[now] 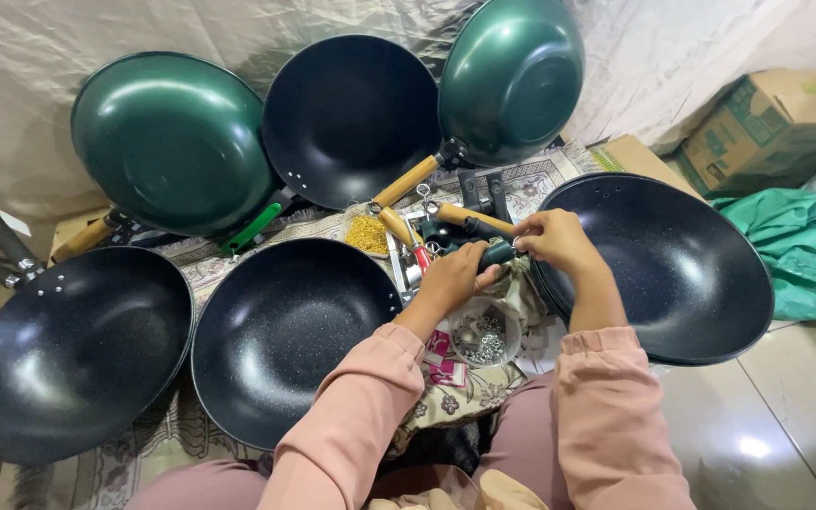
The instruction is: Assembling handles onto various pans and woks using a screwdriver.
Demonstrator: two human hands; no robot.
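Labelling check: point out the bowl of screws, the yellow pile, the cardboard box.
bowl of screws (484, 332), head view, on the screws inside
yellow pile (366, 233), head view, middle of heap
cardboard box (769, 127), head view, front face

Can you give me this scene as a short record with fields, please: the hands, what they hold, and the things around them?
left hand: left hand grips a dark handle
right hand: right hand pinches the handle's end at the rim of the black wok
below hands: small bowl of screws
near hands: wooden handles, pile of yellow bits
other pans: two green woks, three more black woks
right side: cardboard box, green cloth
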